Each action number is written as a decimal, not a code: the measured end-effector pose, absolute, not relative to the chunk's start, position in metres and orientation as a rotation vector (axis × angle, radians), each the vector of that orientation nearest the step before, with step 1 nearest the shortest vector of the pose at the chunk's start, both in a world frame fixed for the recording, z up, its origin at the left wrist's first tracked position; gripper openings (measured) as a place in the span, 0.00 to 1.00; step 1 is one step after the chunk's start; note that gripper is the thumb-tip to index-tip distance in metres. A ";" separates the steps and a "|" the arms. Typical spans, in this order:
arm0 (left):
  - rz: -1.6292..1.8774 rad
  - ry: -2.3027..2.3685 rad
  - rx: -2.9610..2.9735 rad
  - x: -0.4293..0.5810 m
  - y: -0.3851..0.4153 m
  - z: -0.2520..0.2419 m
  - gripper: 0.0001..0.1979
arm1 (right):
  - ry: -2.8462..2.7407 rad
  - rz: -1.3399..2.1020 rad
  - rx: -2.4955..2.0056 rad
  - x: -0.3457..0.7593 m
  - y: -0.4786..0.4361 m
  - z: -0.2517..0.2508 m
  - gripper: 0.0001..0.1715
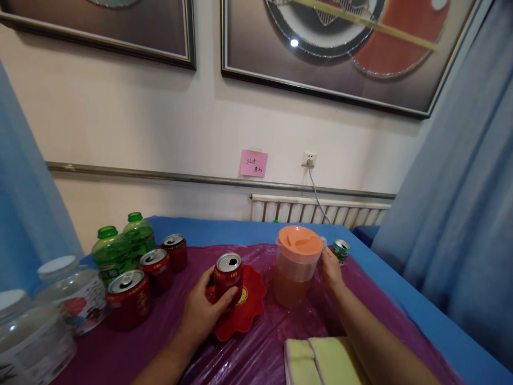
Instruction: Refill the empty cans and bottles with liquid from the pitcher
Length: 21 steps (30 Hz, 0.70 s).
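My left hand (pixel 202 302) is wrapped round a red drink can (pixel 228 278) with its top opened. The can is upright, over the left part of a red scalloped plate (pixel 254 299) with a yellow mark in its middle. To the right, my right hand (pixel 331 270) grips the handle of a clear plastic pitcher (pixel 294 286). An orange lid (pixel 300 243) covers the pitcher, and amber liquid fills its lower part. The pitcher is upright beside the plate; whether its base touches the table I cannot tell.
Several red cans (pixel 128 299) stand at the left, before two green bottles (pixel 112 254) and two white-lidded jars (pixel 72 294). A green can (pixel 340 251) stands behind my right hand. A folded yellow cloth (pixel 324 361) lies in front on the purple plastic sheet (pixel 224 361).
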<state>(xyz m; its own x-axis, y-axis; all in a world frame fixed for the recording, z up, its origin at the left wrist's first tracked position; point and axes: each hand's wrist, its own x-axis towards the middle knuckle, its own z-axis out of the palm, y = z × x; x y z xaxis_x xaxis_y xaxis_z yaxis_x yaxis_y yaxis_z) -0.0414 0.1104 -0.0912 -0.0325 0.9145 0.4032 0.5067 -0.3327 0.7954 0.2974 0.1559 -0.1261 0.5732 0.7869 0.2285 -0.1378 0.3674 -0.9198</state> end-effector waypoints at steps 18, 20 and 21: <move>1.320 1.412 1.877 -0.038 0.105 -0.095 0.32 | -0.735 0.438 -1.019 0.261 0.130 -0.024 0.33; 1.313 1.440 1.915 -0.039 0.103 -0.095 0.33 | -0.759 0.353 -1.041 0.255 0.124 -0.010 0.32; 1.302 1.459 1.937 -0.039 0.103 -0.094 0.33 | -0.756 0.333 -1.043 0.252 0.120 -0.006 0.31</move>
<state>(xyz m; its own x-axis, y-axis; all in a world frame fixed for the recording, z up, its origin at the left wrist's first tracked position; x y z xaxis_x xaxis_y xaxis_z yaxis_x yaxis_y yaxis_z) -0.0388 0.1028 -0.0938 0.0279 0.8977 0.4397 0.5386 -0.3840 0.7499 0.2518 0.1202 -0.0061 0.7059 0.5828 0.4026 0.0962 0.4843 -0.8696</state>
